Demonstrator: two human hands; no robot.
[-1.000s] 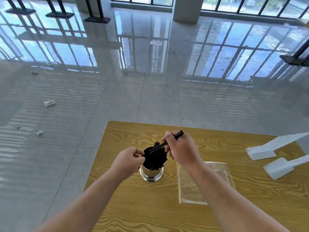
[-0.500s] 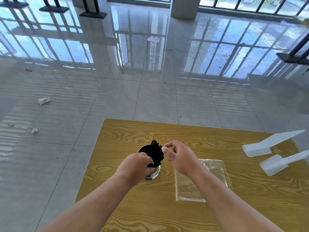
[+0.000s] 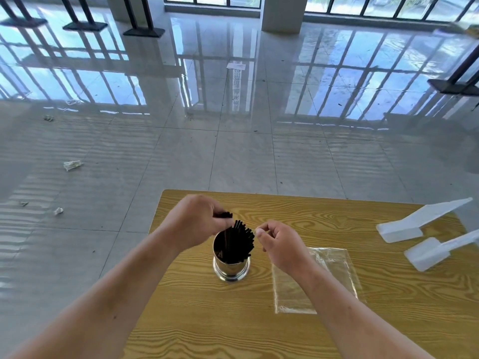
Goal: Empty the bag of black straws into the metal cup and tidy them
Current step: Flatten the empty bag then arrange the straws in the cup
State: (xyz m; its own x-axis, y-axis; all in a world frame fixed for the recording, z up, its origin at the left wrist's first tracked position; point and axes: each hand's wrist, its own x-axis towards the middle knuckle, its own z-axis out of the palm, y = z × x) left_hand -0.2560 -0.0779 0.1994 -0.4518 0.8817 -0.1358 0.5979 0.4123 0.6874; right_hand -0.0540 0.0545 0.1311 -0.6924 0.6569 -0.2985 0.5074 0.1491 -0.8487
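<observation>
**Bag empty, straws being squared up in the cup**

The metal cup (image 3: 231, 265) stands upright on the wooden table (image 3: 194, 320), just below the middle of the frame. The black straws (image 3: 242, 238) are in it and lean in a bunch toward the cup's right rim, so that side is crowded and the left side shows a bare inner wall.

The left hand (image 3: 197, 221) hovers over the cup's upper left edge. Its fingers are curled round a few straws, whose dark ends poke out past the knuckles while their lower lengths run down into the cup. I'd say it has hold of these to stand them straighter or spread them into the open side.

The right hand (image 3: 280, 244) waits just right of the bunch, not quite touching it. Its fingers are curled in and I can see nothing between them. It looks placed to stop the leaning straws from tipping out.

The clear plastic bag (image 3: 315, 278) lies flat and empty in the lower right, partly under the right forearm, out of the way. Two white foam pieces (image 3: 414, 224) sit at the far right edge, well apart from the work.

I'd call the emptying done and the tidying under way.
</observation>
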